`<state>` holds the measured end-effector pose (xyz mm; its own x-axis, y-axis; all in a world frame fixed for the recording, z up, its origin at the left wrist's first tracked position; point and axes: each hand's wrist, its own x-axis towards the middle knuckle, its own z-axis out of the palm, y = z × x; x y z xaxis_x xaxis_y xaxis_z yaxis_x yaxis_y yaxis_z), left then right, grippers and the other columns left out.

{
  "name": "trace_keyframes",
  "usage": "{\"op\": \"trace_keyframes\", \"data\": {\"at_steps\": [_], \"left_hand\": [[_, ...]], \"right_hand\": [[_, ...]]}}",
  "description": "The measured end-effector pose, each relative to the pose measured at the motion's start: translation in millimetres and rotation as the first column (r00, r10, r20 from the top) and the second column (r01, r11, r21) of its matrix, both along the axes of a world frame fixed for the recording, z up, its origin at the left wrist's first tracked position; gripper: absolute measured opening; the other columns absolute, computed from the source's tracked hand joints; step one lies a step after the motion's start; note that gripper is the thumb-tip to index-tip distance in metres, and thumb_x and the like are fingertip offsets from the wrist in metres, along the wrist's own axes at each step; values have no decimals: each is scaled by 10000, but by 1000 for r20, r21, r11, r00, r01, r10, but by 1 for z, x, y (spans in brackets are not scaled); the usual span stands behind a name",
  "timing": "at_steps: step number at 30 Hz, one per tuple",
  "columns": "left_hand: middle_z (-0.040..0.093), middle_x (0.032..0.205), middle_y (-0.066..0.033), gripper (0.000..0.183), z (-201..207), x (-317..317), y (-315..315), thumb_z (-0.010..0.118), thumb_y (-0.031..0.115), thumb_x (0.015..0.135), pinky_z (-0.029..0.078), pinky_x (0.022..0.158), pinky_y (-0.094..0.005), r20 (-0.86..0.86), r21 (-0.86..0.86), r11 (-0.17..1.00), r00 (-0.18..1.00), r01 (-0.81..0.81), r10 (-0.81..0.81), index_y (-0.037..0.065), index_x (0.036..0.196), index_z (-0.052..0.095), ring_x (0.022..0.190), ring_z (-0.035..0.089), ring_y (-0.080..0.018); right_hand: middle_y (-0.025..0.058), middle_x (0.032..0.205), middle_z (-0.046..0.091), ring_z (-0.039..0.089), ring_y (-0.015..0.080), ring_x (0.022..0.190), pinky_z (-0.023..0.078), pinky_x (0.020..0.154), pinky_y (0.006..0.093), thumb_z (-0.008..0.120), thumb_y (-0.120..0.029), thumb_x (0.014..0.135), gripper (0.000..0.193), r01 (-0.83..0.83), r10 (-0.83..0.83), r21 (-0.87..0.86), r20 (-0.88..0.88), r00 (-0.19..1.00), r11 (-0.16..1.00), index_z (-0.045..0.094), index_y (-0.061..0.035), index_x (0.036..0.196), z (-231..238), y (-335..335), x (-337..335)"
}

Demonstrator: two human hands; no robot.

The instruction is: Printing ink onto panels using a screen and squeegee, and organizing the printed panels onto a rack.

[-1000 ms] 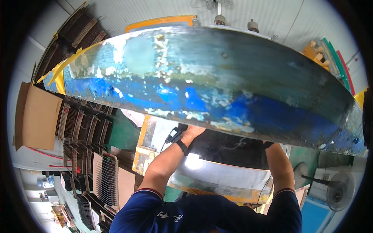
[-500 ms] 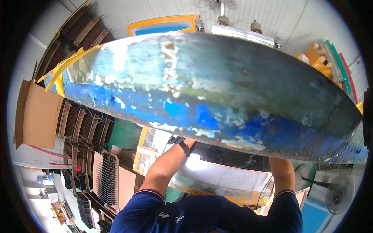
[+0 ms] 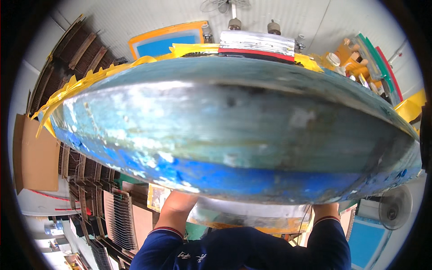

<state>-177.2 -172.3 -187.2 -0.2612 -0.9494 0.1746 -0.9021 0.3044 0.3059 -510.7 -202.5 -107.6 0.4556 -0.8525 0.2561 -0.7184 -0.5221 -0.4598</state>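
Note:
A long, wide beam [image 3: 216, 130] stretches across the view between my head and my hands, its grey-green side smeared with bright blue and white paint. My left forearm [image 3: 177, 209] reaches under its lower edge, and the beam hides my left hand. To the right, my right forearm [image 3: 326, 210] goes beneath the same edge, with that hand hidden too. Below the beam shows part of a pale flat surface [image 3: 256, 209] with an orange-stained border. What either hand holds or touches cannot be seen.
Yellow tape or film [image 3: 85, 80] lines the beam's far left edge. A silver bar [image 3: 257, 41] with a red stripe sits behind it. Racks [image 3: 83, 54] and a cardboard box [image 3: 40, 155] stand left; a fan [image 3: 395, 207] and a blue framed panel [image 3: 366, 240] are right.
The beam sits lower in view and more of its top shows. My forearms are more covered; the left wrist with its black band and the part of the hand beside it are now hidden.

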Motion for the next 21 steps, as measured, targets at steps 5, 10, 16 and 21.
{"op": "trace_keyframes", "data": {"at_steps": [5, 10, 16, 21], "left_hand": [[669, 946, -231, 310, 20, -5, -7, 532, 269, 903, 451, 954, -498, 45, 63, 995, 996, 79, -82, 19, 1018, 676, 930, 640, -370], [610, 1178, -209, 410, 65, -6, 38, 556, 110, 823, 422, 1035, -495, -206, -186, 983, 978, -8, -31, 13, 1218, 598, 1176, 522, -398], [589, 1240, -216, 520, 80, 31, 184, 550, 4, 810, 446, 1025, -486, -605, -94, 995, 793, 21, -74, 3, 1329, 509, 1209, 518, -393], [607, 1095, -225, 459, 78, 27, 267, 562, 24, 845, 492, 914, -453, -683, 187, 950, 728, 249, -57, 20, 1303, 530, 1068, 573, -388]], "right_hand": [[229, 1316, 549, 504, 414, 1222, 409, 1040, 470, 742, -357, 841, 600, 1, -5, -31, -127, 992, 1000, 561, -56, 1327, -4, 8, -2], [257, 1471, 423, 418, 413, 1350, 339, 1130, 451, 705, -277, 896, 566, 275, -277, -42, -93, 956, 961, 529, -2, 1359, 18, 51, 10], [252, 1460, 433, 426, 398, 1337, 323, 1122, 468, 579, -205, 993, 420, 209, -218, 127, 66, 974, 970, 539, 58, 1318, 51, 167, 27], [182, 1426, 506, 457, 365, 1329, 366, 1105, 478, 691, -31, 866, 415, 310, -348, 275, 101, 932, 910, 600, -42, 1271, 57, 295, 62]]}}
